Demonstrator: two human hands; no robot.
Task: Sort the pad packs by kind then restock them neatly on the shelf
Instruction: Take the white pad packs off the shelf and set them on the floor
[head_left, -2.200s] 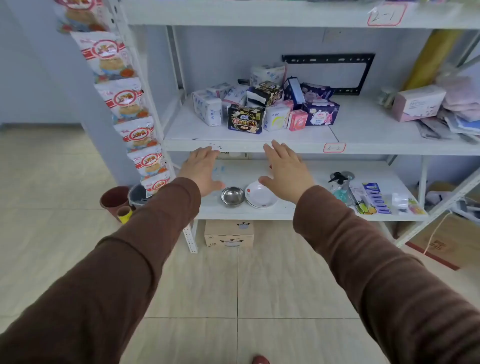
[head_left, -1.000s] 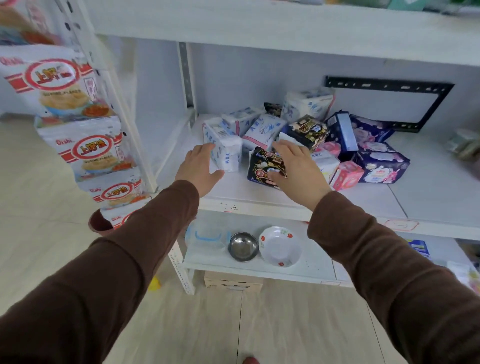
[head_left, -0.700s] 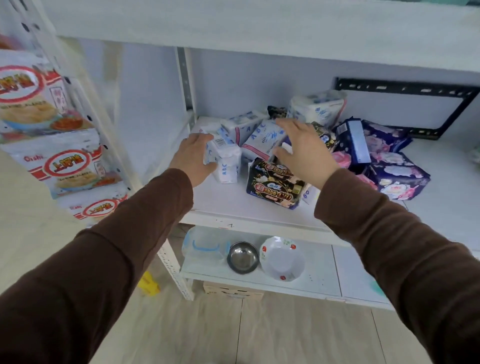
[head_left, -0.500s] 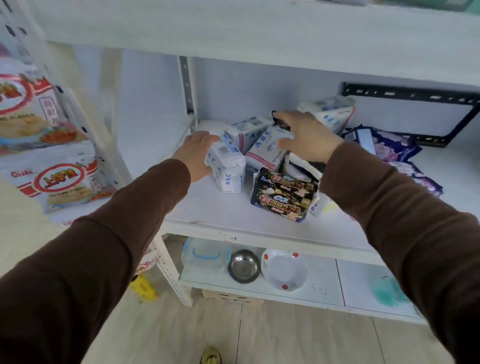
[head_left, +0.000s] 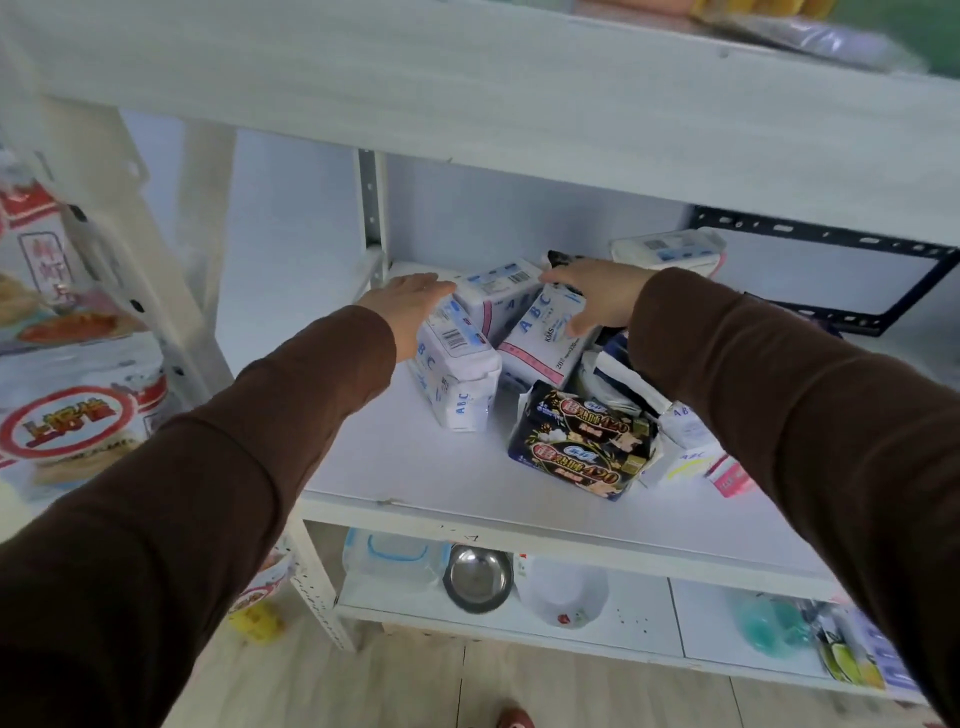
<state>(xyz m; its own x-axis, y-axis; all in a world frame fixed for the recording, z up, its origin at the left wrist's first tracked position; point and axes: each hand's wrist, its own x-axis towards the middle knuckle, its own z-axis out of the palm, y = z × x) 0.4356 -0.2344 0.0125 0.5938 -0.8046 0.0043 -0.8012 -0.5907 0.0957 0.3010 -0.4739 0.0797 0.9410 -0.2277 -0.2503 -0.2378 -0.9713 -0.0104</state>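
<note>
A heap of pad packs lies on the white middle shelf (head_left: 405, 467). My left hand (head_left: 410, 306) lies flat with straight fingers against the left side of an upright white ABC pack (head_left: 457, 374). My right hand (head_left: 597, 296) grips a tilted white ABC pack (head_left: 545, 332), fingers over its far edge and thumb on its front. A third white ABC pack (head_left: 498, 296) lies between the two hands. In front stands a black pack with gold print (head_left: 582, 447). A small white pack (head_left: 685, 426) and a pink pack (head_left: 730, 478) lie to its right. My right sleeve hides the packs beyond.
Another white pack (head_left: 670, 249) sits at the back near a black metal bracket (head_left: 831, 234). Snack bags (head_left: 78, 415) hang on the left upright. The lower shelf holds a plastic container (head_left: 389, 551), a steel bowl (head_left: 480, 574) and a white bowl (head_left: 566, 592). The upper shelf board hangs close overhead.
Both hands have reached deeper into the shelf. My right hand left the black pack and took hold of the tilted white pack; my left hand settled against the upright white pack.
</note>
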